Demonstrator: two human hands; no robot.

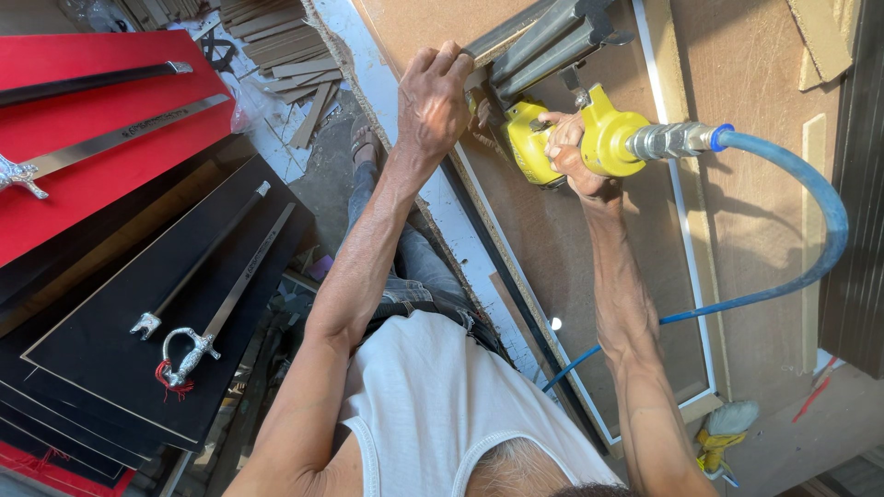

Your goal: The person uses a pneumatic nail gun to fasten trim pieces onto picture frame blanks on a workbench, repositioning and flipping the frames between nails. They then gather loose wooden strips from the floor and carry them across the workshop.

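My right hand (571,156) grips the handle of a yellow pneumatic nail gun (552,138), whose dark magazine (543,41) points up and away. A blue air hose (810,193) runs from its metal fitting and loops down to the right. My left hand (433,97) presses down on the edge of a brown fibreboard panel (589,276) beside the gun's nose, over a dark frame strip (502,267). A thin white moulding (692,267) outlines the board.
At the left lie black (120,340) and red (101,138) display boards with mounted swords and scabbards. Wood offcuts (281,51) are piled at the top. A yellow-handled brush (723,433) lies at the lower right. Dark panels stand at the right edge.
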